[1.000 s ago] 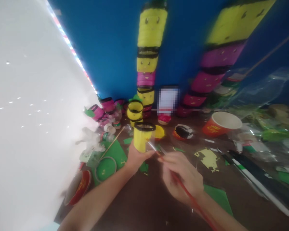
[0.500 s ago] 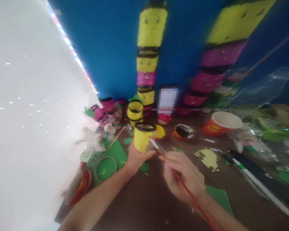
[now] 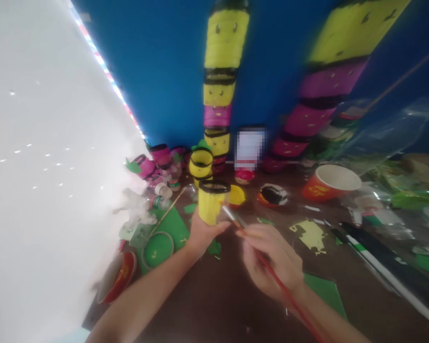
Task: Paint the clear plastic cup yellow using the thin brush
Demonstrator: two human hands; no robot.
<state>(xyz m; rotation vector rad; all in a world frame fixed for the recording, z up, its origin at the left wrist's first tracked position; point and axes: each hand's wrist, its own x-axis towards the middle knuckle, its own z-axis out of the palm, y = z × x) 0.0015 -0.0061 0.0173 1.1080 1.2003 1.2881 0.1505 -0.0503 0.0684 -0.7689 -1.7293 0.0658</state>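
A yellow cup with a black rim [image 3: 209, 205] stands upright in my left hand [image 3: 204, 234], whose fingers wrap round its lower part. The right side of the cup looks clear and unpainted. My right hand [image 3: 271, 257] pinches a red-handled paintbrush [image 3: 277, 280]; its bristle end touches or nearly touches the cup's right side. Behind the cup lies a dish of yellow paint [image 3: 238, 195], and to its right a dish of black paint [image 3: 272, 195]. A smaller yellow cup [image 3: 200, 166] with black bands is just beyond.
Stacked yellow and pink containers [image 3: 218, 97] rise against the blue wall. An orange paper cup [image 3: 331, 183] is at the right, with a black-and-white knife-like tool [image 3: 386, 271] nearer. Green sheets [image 3: 325, 293], a tape ring [image 3: 158, 251], a red bowl [image 3: 118, 277] and pink cups [image 3: 159, 155] lie about.
The brush tip has shifted very slightly down and to the right on the cup's side. Both hands otherwise keep nearly the same place and hold.
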